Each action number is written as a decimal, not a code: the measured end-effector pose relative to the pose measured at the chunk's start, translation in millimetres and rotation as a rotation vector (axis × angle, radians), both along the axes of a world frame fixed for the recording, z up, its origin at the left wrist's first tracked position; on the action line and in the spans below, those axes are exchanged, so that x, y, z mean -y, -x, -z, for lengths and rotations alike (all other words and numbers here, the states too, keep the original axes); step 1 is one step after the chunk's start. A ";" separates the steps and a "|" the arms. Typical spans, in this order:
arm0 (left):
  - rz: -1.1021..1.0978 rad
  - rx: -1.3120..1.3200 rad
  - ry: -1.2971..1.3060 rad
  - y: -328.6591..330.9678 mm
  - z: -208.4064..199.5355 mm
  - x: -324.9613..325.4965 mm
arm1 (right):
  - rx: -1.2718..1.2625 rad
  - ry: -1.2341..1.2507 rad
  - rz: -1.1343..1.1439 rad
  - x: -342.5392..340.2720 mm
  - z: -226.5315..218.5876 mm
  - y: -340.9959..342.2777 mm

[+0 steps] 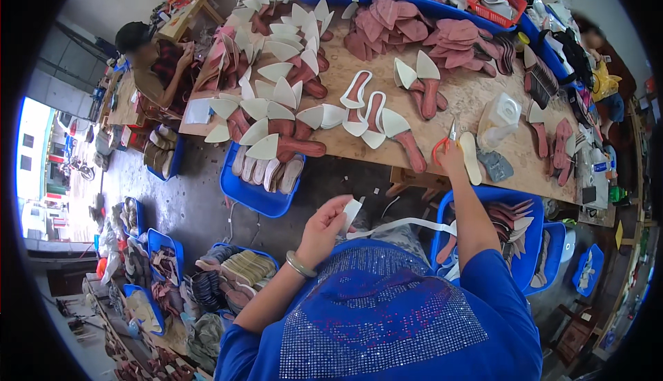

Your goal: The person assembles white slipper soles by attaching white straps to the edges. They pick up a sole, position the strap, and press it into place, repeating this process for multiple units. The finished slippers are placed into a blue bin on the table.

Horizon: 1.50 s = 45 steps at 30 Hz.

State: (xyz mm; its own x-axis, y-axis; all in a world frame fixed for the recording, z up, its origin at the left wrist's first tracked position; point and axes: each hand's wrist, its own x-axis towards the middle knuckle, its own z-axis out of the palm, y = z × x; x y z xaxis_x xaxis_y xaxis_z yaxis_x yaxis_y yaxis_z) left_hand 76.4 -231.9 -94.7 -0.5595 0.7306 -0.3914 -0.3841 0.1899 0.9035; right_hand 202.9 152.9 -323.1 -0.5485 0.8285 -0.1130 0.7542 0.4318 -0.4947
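Note:
My left hand (323, 232), with a bangle on the wrist, pinches the end of a white strip (414, 222) in front of my body. The strip trails right across my lap to the edge of a blue bin. My right hand (452, 159) is at the table's near edge, its fingers on the orange handles of a pair of scissors (438, 149), whose blades point away from me. Just right of that hand lies a cream insole (470, 158). A grey sole-shaped piece (495, 165) is beside it. Shoe pieces with white pointed flaps (405, 145) lie left of the scissors.
The wooden table (331, 36) carries heaps of reddish shoe pieces (387, 25) and a translucent plastic jug (500, 117). Blue bins (259, 205) of shoe parts stand below its near edge. Another blue bin (535, 208) is by my right arm. A person (155, 67) sits at the far left.

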 end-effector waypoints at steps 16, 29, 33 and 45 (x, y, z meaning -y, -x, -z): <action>0.210 0.141 -0.061 47.2 19.0 -25.4 | 0.190 0.049 -0.055 70.6 -12.1 50.3; 0.031 0.372 -0.532 29.4 -24.7 -102.1 | -0.684 0.167 -0.540 192.2 -255.9 6.1; 0.256 -0.197 -0.550 27.1 -50.8 -103.6 | -0.849 0.407 -0.039 157.2 -287.4 -12.1; -0.004 0.357 -0.445 -38.4 -87.2 -121.9 | -1.309 0.837 0.053 131.2 -323.4 -31.1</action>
State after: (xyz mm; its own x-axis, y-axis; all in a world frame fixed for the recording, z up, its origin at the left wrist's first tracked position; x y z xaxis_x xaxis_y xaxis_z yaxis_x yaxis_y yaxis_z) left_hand 114.9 -110.0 -7.5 -0.4520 0.8665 -0.2118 -0.6800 -0.1810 0.7106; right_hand 234.0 21.7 0.4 -0.6038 0.7969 -0.0190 -0.3764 -0.3061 -0.8745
